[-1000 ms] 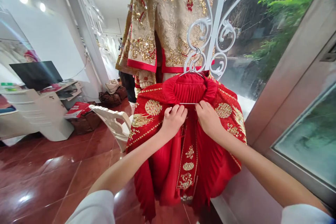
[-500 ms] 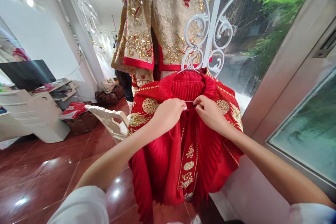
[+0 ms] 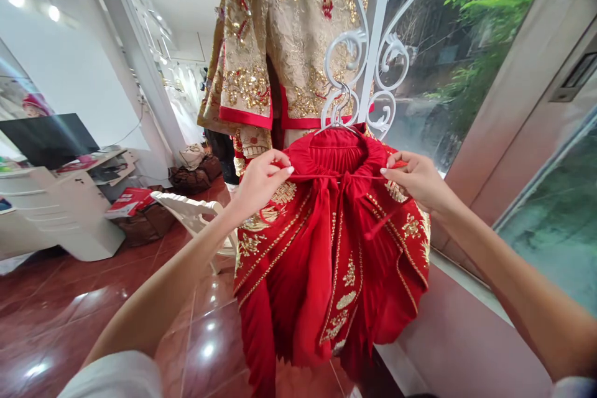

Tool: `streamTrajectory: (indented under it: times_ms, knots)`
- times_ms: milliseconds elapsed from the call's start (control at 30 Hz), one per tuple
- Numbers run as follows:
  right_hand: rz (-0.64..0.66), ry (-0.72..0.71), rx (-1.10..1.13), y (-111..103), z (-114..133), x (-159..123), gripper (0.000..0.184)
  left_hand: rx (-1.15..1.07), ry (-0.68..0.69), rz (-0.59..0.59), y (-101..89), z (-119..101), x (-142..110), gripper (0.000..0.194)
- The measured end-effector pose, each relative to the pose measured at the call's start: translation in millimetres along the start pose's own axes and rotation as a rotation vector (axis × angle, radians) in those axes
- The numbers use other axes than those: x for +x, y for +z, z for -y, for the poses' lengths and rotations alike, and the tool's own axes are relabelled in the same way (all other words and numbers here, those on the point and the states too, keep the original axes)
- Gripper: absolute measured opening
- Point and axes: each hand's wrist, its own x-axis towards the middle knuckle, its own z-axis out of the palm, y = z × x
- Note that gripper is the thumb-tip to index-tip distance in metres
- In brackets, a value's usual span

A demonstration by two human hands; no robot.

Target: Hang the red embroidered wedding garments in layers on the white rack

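Observation:
A red garment (image 3: 298,298) with gold embroidery and gathered folds hangs in front of me, its top drawn into puckers around the opening. It hangs on a metal hanger (image 3: 342,109). Across its front runs a thin red drawstring (image 3: 368,178), pulled straight between my hands. My left hand (image 3: 265,183) pinches it on the left between thumb and finger. On the other side my right hand (image 3: 417,180) pinches it too, a loose end dangling below. At the middle, the cord meets the bunched fabric; whether it is knotted there I cannot tell.
Behind hangs a beige jacket (image 3: 298,62) with gold beading and red trim. A white scrolled metal stand (image 3: 373,50) rises beside a window. To the left are a white chair (image 3: 184,217), bags (image 3: 149,221) on the red tiled floor and a desk (image 3: 69,211) with a monitor.
My hands have moved apart from the middle of the garment's top to its two sides. The red drawstring is now stretched between them, and the fabric below has bunched together.

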Motion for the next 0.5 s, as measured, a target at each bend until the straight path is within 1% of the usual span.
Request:
streamTrajectory:
  times_ms: [33,67,167,233,267,300,333,367,400,433,500]
  knots:
    - [0.011,0.023,-0.014,-3,-8,2,0.024,0.147,0.049,-0.021,-2.7,9,-3,0.014]
    - [0.042,0.035,-0.047,-3,-15,4,0.023,0.299,0.113,-0.017,-4.0,15,-6,0.017]
    - [0.156,0.0,-0.25,2,-26,9,0.014,0.695,0.338,0.042,-0.5,24,-16,0.019]
    - [0.212,-0.045,-0.399,7,-26,11,0.01,0.834,0.433,0.029,4.8,21,-21,0.023]
    - [0.242,-0.054,-0.45,8,-25,12,0.009,0.861,0.442,0.019,7.4,17,-24,0.024]
    - [0.284,-0.049,-0.481,9,-22,13,0.011,0.857,0.429,0.016,9.5,13,-25,0.024]
    - [0.344,-0.028,-0.496,9,-20,15,0.013,0.817,0.398,0.042,11.1,9,-26,0.023]
    - [0.425,0.007,-0.495,9,-17,16,0.016,0.732,0.353,0.104,12.1,5,-26,0.022]
    - [0.523,0.048,-0.475,8,-13,17,0.018,0.596,0.295,0.2,12.8,1,-26,0.021]
    - [0.632,0.095,-0.439,7,-10,17,0.021,0.415,0.225,0.32,13.5,-2,-25,0.022]
    - [0.781,0.167,-0.343,4,-3,18,0.026,0.058,0.078,0.486,15.4,-6,-22,0.027]
